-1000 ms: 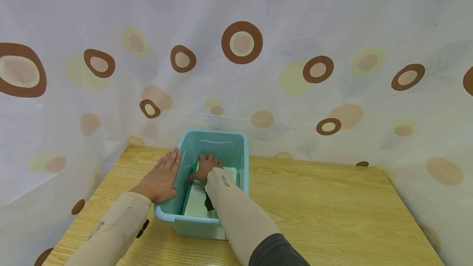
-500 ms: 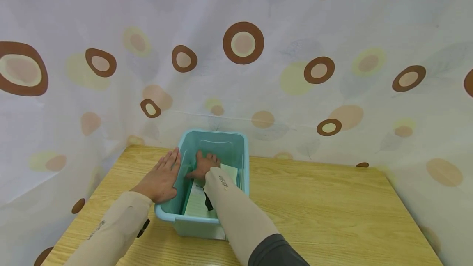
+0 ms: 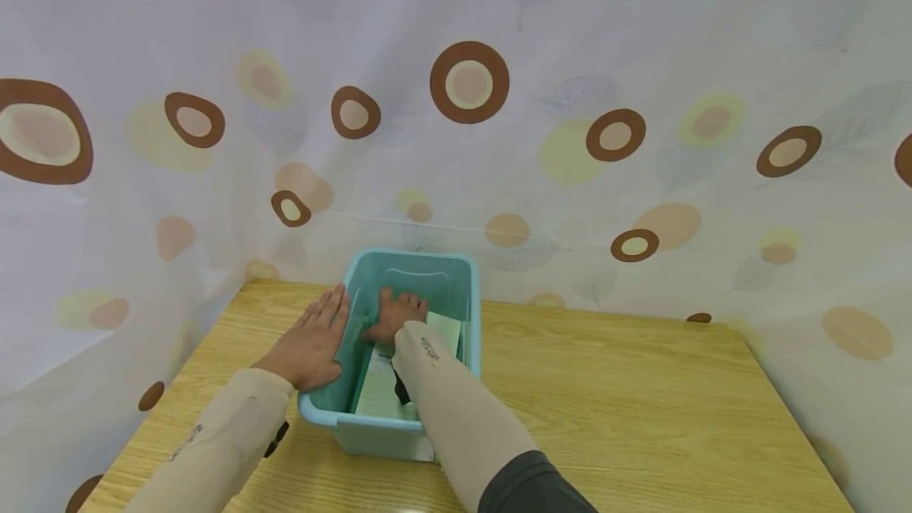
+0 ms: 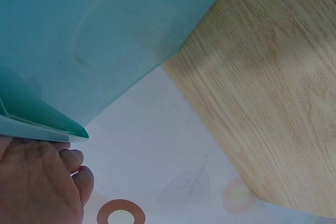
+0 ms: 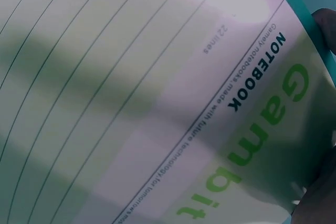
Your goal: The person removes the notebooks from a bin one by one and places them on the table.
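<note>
A light-blue plastic bin (image 3: 389, 423) stands on the table. My left hand (image 3: 313, 343) rests with straight fingers along its left rim; in the left wrist view the palm (image 4: 39, 182) lies against that rim. Inside the bin lies a pale green notebook (image 3: 381, 390), printed "Gambit" and "NOTEBOOK" in the right wrist view. My right hand (image 3: 395, 317) reaches in over the notebook's far end, fingers spread towards the far wall and thumb to the left. In the right wrist view my fingers (image 5: 317, 200) are right at the notebook's edge, beside a teal strip (image 5: 310, 22).
The wood-grain table (image 3: 627, 402) extends to the right of the bin. Behind and left hangs a white sheet (image 3: 541, 22) with brown and beige circles. A teal-green sheet-like edge (image 4: 39, 111) shows through the bin's wall.
My right hand has shifted slightly towards the far wall, its fingers spreading more. The notebook's far right corner has moved slightly up in the head view. My left hand stays put.
</note>
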Demonstrator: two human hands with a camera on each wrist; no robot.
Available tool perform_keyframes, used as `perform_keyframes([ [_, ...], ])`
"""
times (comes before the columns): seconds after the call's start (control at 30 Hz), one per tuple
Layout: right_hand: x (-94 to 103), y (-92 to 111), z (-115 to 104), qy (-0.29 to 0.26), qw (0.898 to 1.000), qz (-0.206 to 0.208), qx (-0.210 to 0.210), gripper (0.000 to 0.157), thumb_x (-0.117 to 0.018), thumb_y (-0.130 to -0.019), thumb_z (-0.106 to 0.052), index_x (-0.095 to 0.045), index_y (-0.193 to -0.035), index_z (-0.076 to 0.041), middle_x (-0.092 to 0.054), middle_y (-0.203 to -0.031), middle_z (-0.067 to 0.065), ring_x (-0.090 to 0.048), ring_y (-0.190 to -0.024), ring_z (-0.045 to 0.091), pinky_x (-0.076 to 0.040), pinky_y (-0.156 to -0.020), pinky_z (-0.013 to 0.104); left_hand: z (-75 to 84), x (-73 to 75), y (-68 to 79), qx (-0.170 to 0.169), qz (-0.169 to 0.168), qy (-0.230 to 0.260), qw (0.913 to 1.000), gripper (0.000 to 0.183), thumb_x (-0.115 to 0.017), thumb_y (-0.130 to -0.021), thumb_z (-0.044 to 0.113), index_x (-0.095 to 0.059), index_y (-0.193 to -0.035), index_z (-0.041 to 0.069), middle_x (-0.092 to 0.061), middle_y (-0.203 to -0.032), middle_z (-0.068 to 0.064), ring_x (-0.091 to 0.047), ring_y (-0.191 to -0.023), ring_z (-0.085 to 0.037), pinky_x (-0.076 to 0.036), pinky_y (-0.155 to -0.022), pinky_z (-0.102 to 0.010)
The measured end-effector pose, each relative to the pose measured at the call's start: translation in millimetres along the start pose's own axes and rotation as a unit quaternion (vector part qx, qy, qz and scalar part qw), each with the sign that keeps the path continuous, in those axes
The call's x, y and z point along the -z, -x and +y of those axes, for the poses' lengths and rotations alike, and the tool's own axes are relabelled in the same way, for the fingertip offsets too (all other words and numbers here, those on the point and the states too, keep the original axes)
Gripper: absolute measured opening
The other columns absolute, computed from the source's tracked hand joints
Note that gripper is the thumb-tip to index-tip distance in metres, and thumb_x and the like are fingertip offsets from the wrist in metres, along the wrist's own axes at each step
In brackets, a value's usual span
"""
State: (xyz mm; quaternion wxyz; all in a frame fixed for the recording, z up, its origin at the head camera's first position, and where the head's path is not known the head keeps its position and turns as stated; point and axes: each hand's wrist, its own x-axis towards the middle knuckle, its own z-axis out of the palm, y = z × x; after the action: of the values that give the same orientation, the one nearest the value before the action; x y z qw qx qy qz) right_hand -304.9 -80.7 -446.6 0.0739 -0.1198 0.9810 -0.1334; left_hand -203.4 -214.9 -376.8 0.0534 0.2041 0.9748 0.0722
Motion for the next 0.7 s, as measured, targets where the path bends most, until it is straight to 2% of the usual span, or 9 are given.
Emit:
perform_keyframes([
  [0.33,2.5,2.3,-0.7,0.000,1.000,0.008,-0.006,0.068,-0.074,-0.076,-0.049,-0.045,-0.125,-0.013,-0.058,-0.116,0.014,-0.050,-0.108,0.030,-0.036,-0.094,0.047,0.6,-0.7,-0.2,0.009,-0.001,-0.005,0.9999,0.085,-0.052,-0.074,0.008,-0.013,-0.145,-0.019,-0.006,-0.154,-0.035,-0.011,-0.142,-0.048,-0.013,-0.115,-0.056],
  [0.6,10.1,1.5,-2.2,0.004,1.000,0.008,0.006,0.064,-0.068,-0.079,-0.045,-0.046,-0.129,-0.012,-0.058,-0.118,0.015,-0.050,-0.110,0.030,-0.034,-0.095,0.048,1.6,0.6,0.3,0.009,-0.004,-0.003,0.9999,0.085,-0.051,-0.074,0.008,-0.013,-0.145,-0.019,-0.006,-0.154,-0.035,-0.010,-0.143,-0.047,-0.012,-0.115,-0.055],
  [0.7,13.7,0.7,-4.7,0.022,1.000,0.013,0.007,0.065,-0.065,-0.081,-0.047,-0.045,-0.133,-0.013,-0.057,-0.122,0.013,-0.050,-0.113,0.030,-0.034,-0.096,0.048,1.1,0.4,-0.2,0.013,-0.006,-0.005,0.9999,0.085,-0.051,-0.074,0.009,-0.013,-0.145,-0.018,-0.006,-0.154,-0.034,-0.009,-0.143,-0.047,-0.012,-0.115,-0.055],
])
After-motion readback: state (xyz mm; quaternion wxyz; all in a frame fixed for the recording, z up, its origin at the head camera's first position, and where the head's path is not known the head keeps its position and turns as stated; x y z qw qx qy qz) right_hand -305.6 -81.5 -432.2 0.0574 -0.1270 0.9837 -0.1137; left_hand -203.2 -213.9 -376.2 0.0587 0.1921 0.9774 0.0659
